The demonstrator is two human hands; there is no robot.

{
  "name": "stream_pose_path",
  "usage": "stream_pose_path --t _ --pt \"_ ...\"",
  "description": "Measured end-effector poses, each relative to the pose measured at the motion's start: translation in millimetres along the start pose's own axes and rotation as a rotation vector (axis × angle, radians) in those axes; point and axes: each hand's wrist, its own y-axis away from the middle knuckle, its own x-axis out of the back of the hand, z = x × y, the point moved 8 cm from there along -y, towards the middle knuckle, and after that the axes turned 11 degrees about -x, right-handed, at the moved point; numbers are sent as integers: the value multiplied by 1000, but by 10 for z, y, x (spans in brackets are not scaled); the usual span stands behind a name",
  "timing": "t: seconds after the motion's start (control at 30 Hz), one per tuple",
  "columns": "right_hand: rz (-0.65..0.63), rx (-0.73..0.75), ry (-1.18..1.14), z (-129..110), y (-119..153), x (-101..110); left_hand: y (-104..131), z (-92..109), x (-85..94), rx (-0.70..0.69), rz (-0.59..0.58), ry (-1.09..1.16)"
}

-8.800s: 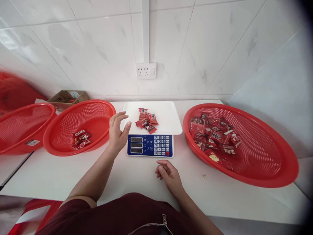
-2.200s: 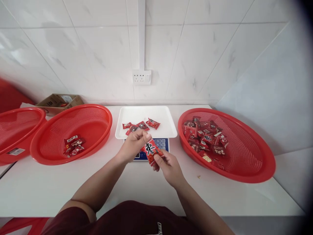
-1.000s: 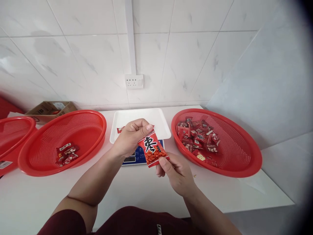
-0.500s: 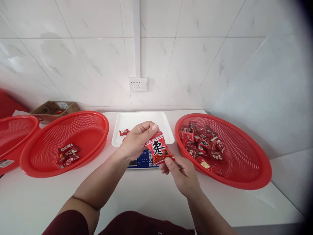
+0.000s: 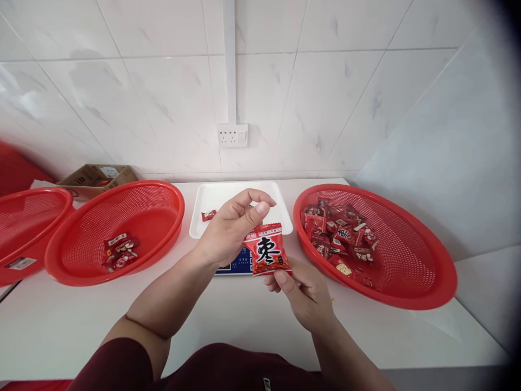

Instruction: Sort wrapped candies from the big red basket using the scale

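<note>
Pinching packet (image 5: 267, 252) by lower corner: right fingers (image 5: 284, 279) | left fingers (image 5: 253, 217) curled, hold unclear | basket rim (image 5: 446, 277) close at right

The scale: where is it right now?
In the head view, the scale is at centre, between two red baskets, partly hidden behind the left hand.

White marbled tiles (image 5: 163, 108) face the back wall, and a white cable duct (image 5: 230, 65) drops to an outlet plate (image 5: 233, 135). A plainer bluish-grey wall (image 5: 459, 141) adjoins at the right. At the far left, a red perforated basket (image 5: 48, 248) with a pale label (image 5: 21, 263) is cut off by the picture's edge; behind it are an open cardboard box (image 5: 121, 179) and a blurred red shape (image 5: 16, 168), too unclear to name
</note>
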Motion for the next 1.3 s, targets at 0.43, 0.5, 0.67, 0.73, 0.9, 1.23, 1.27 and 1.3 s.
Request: stream_pose_path --t 0.43,0.5,0.67,0.73,0.9,1.23,1.27,1.3 --pt "367 77 414 -19 -68 242 235 -196 318 -69 -60 -417" --pt "411 132 449 -29 -83 273 311 -281 344 3 -85 -369" --pt "347 72 334 65 -133 251 395 -342 391 106 -21 -147" --pt "300 -19 210 121 -147 238 395 -319 387 87 -34 -134" --pt "250 -136 -11 197 -172 223 409 -315 456 12 -51 -339" --pt "174 -335 105 790 -30 40 362 -323 991 -18 -23 -870" --pt "157 -347 114 837 4 0 318 -306 1102 -16 23 -906" --pt "134 -355 131 874 35 -48 268 -295 1201 -10 63 -943"
